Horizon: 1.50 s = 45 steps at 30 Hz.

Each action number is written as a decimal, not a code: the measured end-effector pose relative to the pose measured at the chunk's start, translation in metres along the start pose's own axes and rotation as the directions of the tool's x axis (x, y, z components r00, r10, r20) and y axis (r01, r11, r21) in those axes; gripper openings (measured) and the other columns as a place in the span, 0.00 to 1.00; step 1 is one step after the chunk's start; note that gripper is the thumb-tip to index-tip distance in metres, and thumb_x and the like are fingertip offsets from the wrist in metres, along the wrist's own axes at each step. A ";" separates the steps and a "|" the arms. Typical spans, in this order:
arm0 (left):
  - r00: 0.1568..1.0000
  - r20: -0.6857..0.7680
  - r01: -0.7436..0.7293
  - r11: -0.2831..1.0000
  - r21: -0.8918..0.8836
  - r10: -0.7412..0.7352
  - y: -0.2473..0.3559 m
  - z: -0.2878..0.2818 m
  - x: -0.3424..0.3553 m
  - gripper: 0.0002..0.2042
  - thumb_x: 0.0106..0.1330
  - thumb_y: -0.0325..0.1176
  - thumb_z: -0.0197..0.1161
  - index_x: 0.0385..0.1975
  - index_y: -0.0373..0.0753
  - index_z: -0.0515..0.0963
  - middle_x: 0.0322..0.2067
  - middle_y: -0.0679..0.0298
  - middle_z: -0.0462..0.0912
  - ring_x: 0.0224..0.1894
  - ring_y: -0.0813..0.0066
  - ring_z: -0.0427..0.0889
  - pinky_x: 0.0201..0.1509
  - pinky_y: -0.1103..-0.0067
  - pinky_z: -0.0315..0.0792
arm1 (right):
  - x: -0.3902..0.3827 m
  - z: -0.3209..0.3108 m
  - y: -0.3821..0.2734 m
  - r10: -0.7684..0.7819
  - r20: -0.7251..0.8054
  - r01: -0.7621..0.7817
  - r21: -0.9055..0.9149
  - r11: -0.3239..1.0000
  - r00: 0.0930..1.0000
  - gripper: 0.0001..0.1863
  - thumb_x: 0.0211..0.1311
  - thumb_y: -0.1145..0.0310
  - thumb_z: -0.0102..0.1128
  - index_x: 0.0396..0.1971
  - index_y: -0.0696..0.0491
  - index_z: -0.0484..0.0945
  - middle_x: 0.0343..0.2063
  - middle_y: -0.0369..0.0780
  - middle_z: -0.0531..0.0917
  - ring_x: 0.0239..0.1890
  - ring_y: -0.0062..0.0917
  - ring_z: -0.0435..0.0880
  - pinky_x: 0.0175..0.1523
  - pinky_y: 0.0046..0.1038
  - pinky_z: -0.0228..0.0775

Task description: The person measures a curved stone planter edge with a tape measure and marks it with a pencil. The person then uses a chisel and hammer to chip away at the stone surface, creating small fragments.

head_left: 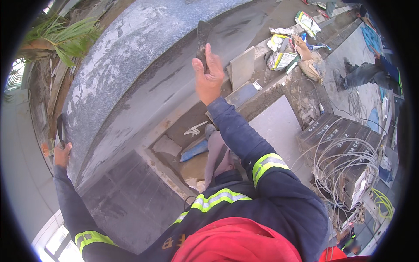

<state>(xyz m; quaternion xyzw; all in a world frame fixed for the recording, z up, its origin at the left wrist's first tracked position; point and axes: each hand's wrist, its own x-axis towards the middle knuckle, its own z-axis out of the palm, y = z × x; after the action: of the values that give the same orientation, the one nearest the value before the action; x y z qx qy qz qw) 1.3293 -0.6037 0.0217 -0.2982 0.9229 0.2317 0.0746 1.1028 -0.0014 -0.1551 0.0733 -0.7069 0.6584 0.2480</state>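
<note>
My right hand [209,78] is raised over the curved wall, its fingers around a trowel with a dark, narrow blade [203,34]. The index finger and thumb stick out along the tool. At the far left, my left hand [62,155] grips a flat trowel [60,127], its dark blade standing nearly edge-on at the wall's outer side. The curved wall [118,56] has a speckled blue-grey top, blotched with paler, wet-looking patches. Its inner face [161,83] is smooth grey with darker streaks.
Below the wall lies a sunken, sandy recess [170,161] with a blue scrap [194,150] in it. Stacked weights [336,131] under coiled cable [349,161] stand at right. Torn bags [283,52] lie beyond, near a person's legs [362,75]. Palm leaves [65,37] hang upper left.
</note>
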 end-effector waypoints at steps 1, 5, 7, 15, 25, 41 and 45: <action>1.000 0.003 0.009 1.000 0.004 -0.009 0.000 0.000 0.000 0.24 0.57 0.56 0.77 0.26 0.41 0.73 0.19 0.73 0.71 0.18 0.83 0.69 0.21 0.80 0.65 | -0.002 0.004 -0.004 -0.045 0.060 0.045 -0.009 0.999 0.997 0.30 0.67 0.74 0.66 0.69 0.51 0.71 0.43 0.40 0.80 0.43 0.27 0.78 0.50 0.27 0.73; 0.999 -0.002 0.041 0.999 0.009 -0.041 0.000 -0.001 0.001 0.24 0.57 0.55 0.76 0.26 0.41 0.74 0.19 0.73 0.71 0.19 0.83 0.70 0.21 0.80 0.65 | -0.011 -0.009 -0.014 -0.054 0.067 0.057 -0.035 0.998 0.996 0.29 0.67 0.75 0.65 0.68 0.53 0.72 0.44 0.40 0.81 0.43 0.26 0.79 0.50 0.27 0.73; 0.998 -0.003 0.055 0.998 0.023 -0.055 0.001 0.000 0.001 0.24 0.57 0.56 0.76 0.26 0.41 0.73 0.19 0.73 0.71 0.19 0.83 0.70 0.21 0.80 0.65 | -0.006 -0.013 -0.010 0.012 -0.058 -0.011 0.022 1.000 0.998 0.28 0.67 0.76 0.65 0.67 0.55 0.73 0.44 0.40 0.81 0.42 0.25 0.79 0.50 0.26 0.72; 0.999 -0.012 0.030 0.999 0.021 -0.030 0.012 0.001 -0.003 0.25 0.57 0.55 0.77 0.25 0.41 0.73 0.19 0.72 0.71 0.18 0.81 0.71 0.21 0.80 0.66 | -0.017 0.016 0.015 0.051 0.047 -0.055 0.072 0.996 0.998 0.32 0.61 0.73 0.72 0.67 0.49 0.75 0.46 0.39 0.80 0.47 0.27 0.80 0.52 0.29 0.74; 0.999 -0.036 0.024 1.000 0.011 -0.024 0.014 0.003 -0.004 0.25 0.57 0.54 0.78 0.25 0.40 0.73 0.18 0.71 0.71 0.17 0.81 0.70 0.21 0.80 0.66 | 0.003 -0.004 0.025 0.052 0.019 -0.054 0.135 0.989 0.998 0.30 0.63 0.76 0.69 0.66 0.55 0.74 0.46 0.41 0.81 0.46 0.24 0.78 0.55 0.24 0.71; 0.996 -0.061 -0.063 0.998 0.011 0.064 0.001 0.008 0.003 0.25 0.55 0.54 0.78 0.25 0.38 0.73 0.18 0.71 0.71 0.16 0.80 0.70 0.18 0.78 0.66 | 0.279 -0.263 -0.075 0.429 0.161 -0.272 -0.570 0.776 0.889 0.21 0.77 0.59 0.50 0.58 0.59 0.79 0.38 0.42 0.89 0.24 0.20 0.81 0.33 0.24 0.75; 0.997 -0.045 -0.056 0.998 -0.033 0.054 0.005 0.009 0.003 0.25 0.55 0.54 0.78 0.24 0.38 0.74 0.18 0.71 0.71 0.16 0.80 0.70 0.19 0.78 0.66 | 0.298 -0.255 -0.113 -0.048 0.536 0.476 -0.701 0.531 0.843 0.19 0.73 0.64 0.57 0.60 0.49 0.80 0.44 0.42 0.86 0.36 0.30 0.85 0.43 0.32 0.76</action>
<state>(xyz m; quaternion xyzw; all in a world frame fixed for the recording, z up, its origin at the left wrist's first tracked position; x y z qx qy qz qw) 1.3241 -0.5976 0.0143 -0.2790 0.9281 0.2428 0.0425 0.9577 0.2975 0.0818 0.2115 -0.9445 0.1756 0.1799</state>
